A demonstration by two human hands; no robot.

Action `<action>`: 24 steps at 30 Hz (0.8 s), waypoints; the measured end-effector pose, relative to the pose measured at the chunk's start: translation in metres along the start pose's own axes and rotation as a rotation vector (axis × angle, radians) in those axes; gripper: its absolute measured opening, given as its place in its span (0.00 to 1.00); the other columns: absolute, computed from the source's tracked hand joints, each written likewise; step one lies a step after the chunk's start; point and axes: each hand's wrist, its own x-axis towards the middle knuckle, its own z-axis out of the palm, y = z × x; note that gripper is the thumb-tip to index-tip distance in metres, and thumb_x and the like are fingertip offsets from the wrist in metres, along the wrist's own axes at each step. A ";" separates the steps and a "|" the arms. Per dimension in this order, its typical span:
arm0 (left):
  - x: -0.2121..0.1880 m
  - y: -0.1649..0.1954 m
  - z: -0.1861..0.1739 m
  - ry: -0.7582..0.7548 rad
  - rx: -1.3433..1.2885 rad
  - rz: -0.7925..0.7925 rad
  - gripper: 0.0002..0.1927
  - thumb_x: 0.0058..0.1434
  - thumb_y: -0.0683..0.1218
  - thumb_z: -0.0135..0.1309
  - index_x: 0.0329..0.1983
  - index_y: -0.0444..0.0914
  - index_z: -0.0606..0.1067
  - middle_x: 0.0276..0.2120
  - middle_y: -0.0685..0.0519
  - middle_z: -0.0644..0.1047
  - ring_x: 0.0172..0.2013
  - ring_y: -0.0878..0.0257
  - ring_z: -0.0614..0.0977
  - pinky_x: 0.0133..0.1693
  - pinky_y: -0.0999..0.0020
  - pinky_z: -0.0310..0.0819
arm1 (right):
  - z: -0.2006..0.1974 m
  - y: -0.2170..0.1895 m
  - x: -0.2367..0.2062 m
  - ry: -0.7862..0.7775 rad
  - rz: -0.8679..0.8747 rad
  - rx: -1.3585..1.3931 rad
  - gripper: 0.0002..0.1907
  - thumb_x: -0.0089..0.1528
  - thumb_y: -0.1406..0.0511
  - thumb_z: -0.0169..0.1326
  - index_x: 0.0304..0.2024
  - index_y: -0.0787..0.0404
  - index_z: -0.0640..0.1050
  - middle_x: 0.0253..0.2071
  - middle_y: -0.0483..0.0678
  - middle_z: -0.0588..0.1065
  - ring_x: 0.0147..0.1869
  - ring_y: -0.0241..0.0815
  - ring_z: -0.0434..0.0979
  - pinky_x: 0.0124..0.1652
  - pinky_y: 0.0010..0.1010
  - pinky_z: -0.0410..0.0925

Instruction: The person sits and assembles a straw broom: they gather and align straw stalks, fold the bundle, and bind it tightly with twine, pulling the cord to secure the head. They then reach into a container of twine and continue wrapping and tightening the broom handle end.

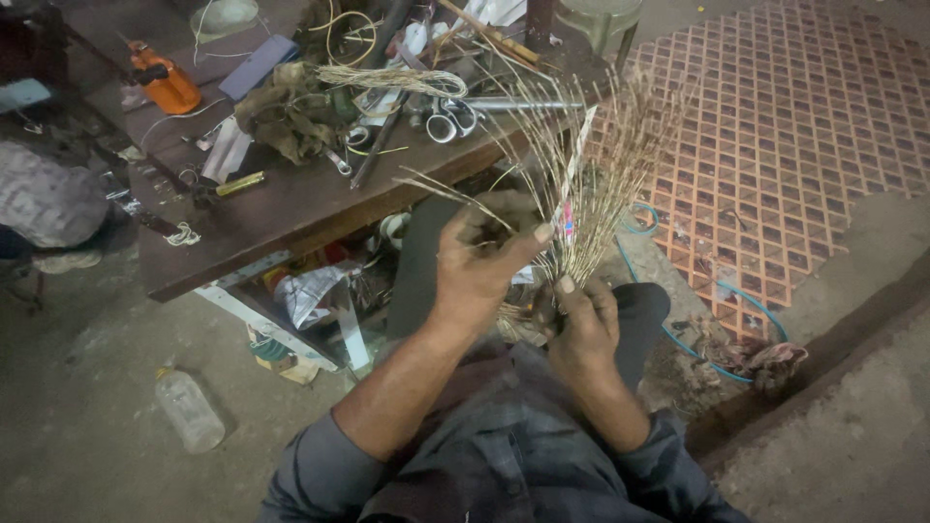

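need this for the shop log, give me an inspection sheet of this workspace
surface: dark wooden table, crowded, worn top
job's things: bundle of thin dry straw stalks, fanned upward, base gathered low
clutter: orange bottle, scissors, cloth wad, second straw bunch, plastic bottle on floor
grippers: left hand pinches some stalks; right hand has its grip closed on the bundle's base
cables: blue hose looped on floor; yellow wire on table
surroundings: concrete floor, red patterned mat
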 end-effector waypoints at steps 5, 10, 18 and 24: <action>0.002 0.008 0.004 0.000 -0.042 -0.124 0.16 0.60 0.40 0.62 0.51 0.32 0.77 0.39 0.51 0.82 0.38 0.66 0.83 0.42 0.70 0.81 | -0.006 -0.003 -0.003 -0.086 -0.046 -0.042 0.10 0.69 0.63 0.51 0.41 0.66 0.73 0.26 0.48 0.70 0.25 0.36 0.64 0.25 0.28 0.58; 0.003 0.007 0.001 -0.060 -0.066 -0.125 0.14 0.65 0.43 0.62 0.48 0.28 0.79 0.38 0.48 0.82 0.37 0.64 0.82 0.41 0.68 0.78 | -0.003 -0.006 -0.004 -0.075 -0.036 -0.010 0.10 0.68 0.63 0.51 0.42 0.66 0.73 0.27 0.48 0.69 0.26 0.36 0.64 0.25 0.28 0.57; 0.000 0.002 -0.004 0.001 -0.065 -0.158 0.10 0.67 0.44 0.62 0.42 0.31 0.78 0.36 0.52 0.79 0.38 0.67 0.78 0.41 0.70 0.73 | 0.005 -0.008 -0.005 -0.038 -0.045 0.011 0.10 0.68 0.64 0.49 0.42 0.67 0.73 0.29 0.47 0.70 0.26 0.36 0.64 0.26 0.28 0.58; -0.003 0.004 -0.004 -0.133 -0.277 -0.070 0.10 0.68 0.46 0.61 0.44 0.35 0.76 0.38 0.52 0.81 0.42 0.64 0.81 0.48 0.68 0.77 | 0.004 -0.007 -0.005 -0.036 -0.043 -0.010 0.11 0.69 0.63 0.48 0.41 0.66 0.73 0.24 0.48 0.68 0.23 0.35 0.62 0.26 0.28 0.58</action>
